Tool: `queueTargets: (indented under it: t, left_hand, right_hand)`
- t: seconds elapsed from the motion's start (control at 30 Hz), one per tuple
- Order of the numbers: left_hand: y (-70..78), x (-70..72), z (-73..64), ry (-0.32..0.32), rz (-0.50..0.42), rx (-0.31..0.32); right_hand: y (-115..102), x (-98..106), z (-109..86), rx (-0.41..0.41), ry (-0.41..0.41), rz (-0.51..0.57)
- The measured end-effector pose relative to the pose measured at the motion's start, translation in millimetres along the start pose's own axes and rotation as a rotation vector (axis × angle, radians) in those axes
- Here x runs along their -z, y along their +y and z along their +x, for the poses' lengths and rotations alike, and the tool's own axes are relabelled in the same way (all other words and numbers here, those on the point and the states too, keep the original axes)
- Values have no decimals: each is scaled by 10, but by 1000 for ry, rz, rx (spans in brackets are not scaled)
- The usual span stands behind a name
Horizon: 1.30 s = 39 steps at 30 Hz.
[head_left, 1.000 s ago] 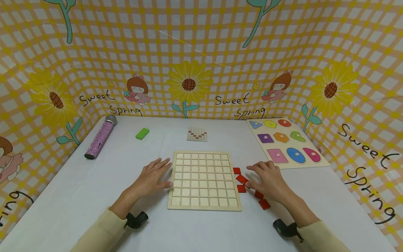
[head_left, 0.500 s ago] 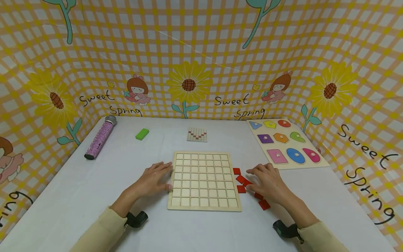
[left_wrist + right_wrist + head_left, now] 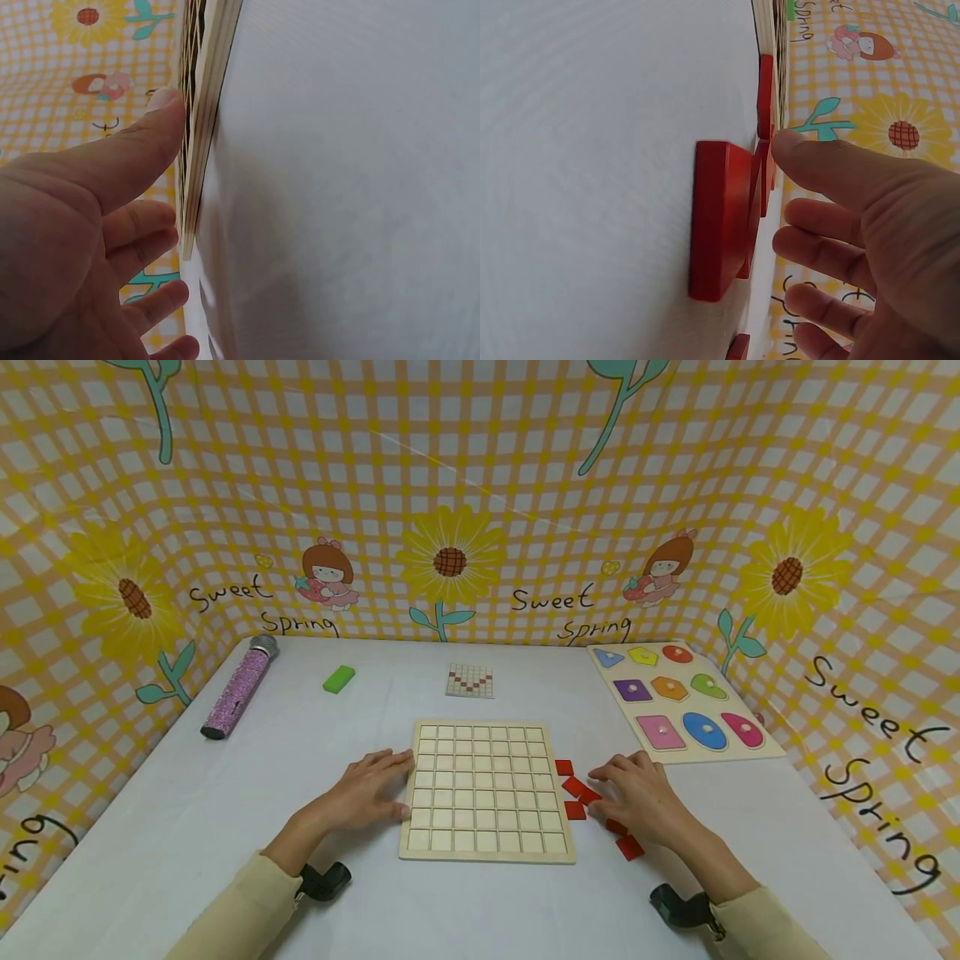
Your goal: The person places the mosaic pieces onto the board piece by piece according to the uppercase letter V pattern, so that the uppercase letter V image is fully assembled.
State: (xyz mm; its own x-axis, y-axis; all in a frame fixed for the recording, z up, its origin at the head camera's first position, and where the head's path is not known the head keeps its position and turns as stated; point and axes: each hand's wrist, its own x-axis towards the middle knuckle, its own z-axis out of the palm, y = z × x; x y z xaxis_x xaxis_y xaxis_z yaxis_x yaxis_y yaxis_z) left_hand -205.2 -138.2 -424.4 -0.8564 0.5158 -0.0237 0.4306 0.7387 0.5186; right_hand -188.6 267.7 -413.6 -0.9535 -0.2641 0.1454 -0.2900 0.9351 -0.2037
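A square wooden grid board (image 3: 487, 792) with bare cells lies flat in the middle of the table. My left hand (image 3: 367, 789) rests at its left edge, thumb and fingertips against the rim, the fingers loosely extended; the left wrist view shows the thumb (image 3: 142, 146) at the board's side. Several red square tiles (image 3: 574, 811) lie scattered along the board's right side. Over them hovers my right hand (image 3: 637, 797), fingers relaxed and slightly bent, holding nothing. A thick red tile (image 3: 720, 217) stands out in the right wrist view, just below that hand's thumb.
Behind the board lies a small pattern card (image 3: 470, 680) with red squares in a V. A green block (image 3: 339, 678) and a glittery purple microphone (image 3: 240, 689) lie at the left. A shape puzzle board (image 3: 678, 697) sits at the back right.
My left fingers have drawn in to the board's left edge. The right hand has shifted very slightly toward me, and the tiles stay where they were.
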Motion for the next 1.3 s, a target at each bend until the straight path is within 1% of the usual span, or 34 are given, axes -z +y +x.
queueTargets:
  t: [0.1, 0.37, 0.47, 0.5, 0.6, 0.73, 1.03, 1.3]
  left_hand:
    - [-6, -1, -6, -6, -4, -11]
    - [-3, -1, -31, -1, -24, -47]
    - [-16, -9, -25, -14, -25, -36]
    - [-23, -13, -21, -22, -36, -23]
    - [-43, -23, -8, -36, -24, -8]
    - [-54, -26, -3, -40, -11, -12]
    - [-70, -41, 8, -38, -23, -19]
    - [-64, -55, 19, -36, -11, -7]
  right_hand:
    - [4, -1, -1, 4, 1, 1]
    - [13, -33, 2, -19, -9, -2]
    - [14, -42, 2, -20, -13, -2]
    - [16, -44, 2, -20, -15, -2]
    - [16, -47, 0, -19, -21, 1]
    - [30, -58, 4, -21, -26, -9]
    - [50, -58, 9, -16, -25, -7]
    - [52, -46, 1, -5, -28, 1]
